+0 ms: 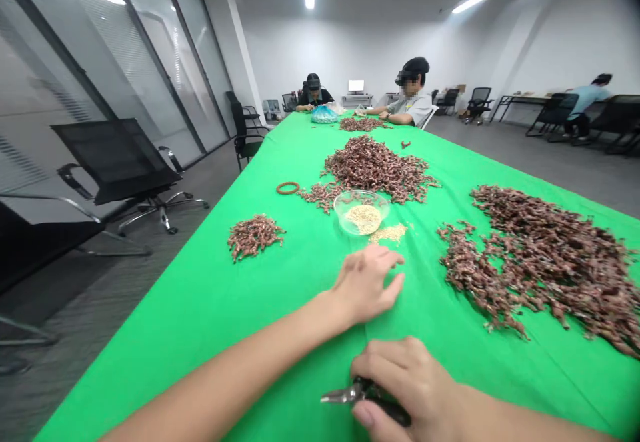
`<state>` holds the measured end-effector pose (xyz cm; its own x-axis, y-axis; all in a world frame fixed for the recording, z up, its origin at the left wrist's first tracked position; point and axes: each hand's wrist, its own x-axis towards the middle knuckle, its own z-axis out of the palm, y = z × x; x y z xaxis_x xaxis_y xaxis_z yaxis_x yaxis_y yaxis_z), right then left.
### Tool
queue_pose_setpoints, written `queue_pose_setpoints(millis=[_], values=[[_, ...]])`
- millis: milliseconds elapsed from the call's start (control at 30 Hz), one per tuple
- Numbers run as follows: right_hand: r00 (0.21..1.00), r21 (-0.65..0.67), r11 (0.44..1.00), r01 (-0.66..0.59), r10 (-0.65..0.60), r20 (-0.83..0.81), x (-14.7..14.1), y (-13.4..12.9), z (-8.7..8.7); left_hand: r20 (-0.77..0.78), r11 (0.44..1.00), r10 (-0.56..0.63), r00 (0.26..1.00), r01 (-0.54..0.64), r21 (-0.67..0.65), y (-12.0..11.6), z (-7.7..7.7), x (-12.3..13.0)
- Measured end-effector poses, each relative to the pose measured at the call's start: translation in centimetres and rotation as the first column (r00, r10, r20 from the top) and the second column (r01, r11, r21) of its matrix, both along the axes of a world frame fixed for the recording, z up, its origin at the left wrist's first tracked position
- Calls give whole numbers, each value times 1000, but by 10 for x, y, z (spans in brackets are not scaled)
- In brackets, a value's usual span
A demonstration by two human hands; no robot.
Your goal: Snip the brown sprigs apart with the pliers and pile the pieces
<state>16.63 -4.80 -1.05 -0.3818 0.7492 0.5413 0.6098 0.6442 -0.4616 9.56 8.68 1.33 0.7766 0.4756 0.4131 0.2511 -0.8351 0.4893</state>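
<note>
While you work: your right hand (403, 389) is clamped on pliers (350, 394).
Left hand (365, 285): open, fingers apart, on the counter (210, 362), near a glass bowl (361, 212).
Next: the pliers likely call for a piece from the brown heap (540, 269).

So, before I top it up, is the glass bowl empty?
Not empty: a heap of pale grains sits in the bottom of the glass bowl.

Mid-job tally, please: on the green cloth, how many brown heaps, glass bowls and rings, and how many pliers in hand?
Brown heaps: 4
Glass bowls: 1
Rings: 1
Pliers: 1
Total: 7
</note>
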Motion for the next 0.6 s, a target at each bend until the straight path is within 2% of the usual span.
queue_pose_setpoints(millis=[133,300,433,600], values=[[997,107,994,-37,30,64,0,2,-5,-25,997,-68,997,67,-50,-10,-12,46],[993,233,968,-98,80,84,0,4,0,-12,990,-50,999,48,-135,-22,-24,88],[991,286,949,-131,119,59,-1,6,2,7,975,5,1000,-4,-222,-29,-25,109],[997,330,941,-79,78,17,-2,8,0,59,939,54,997,-31,-341,-31,-25,118]])
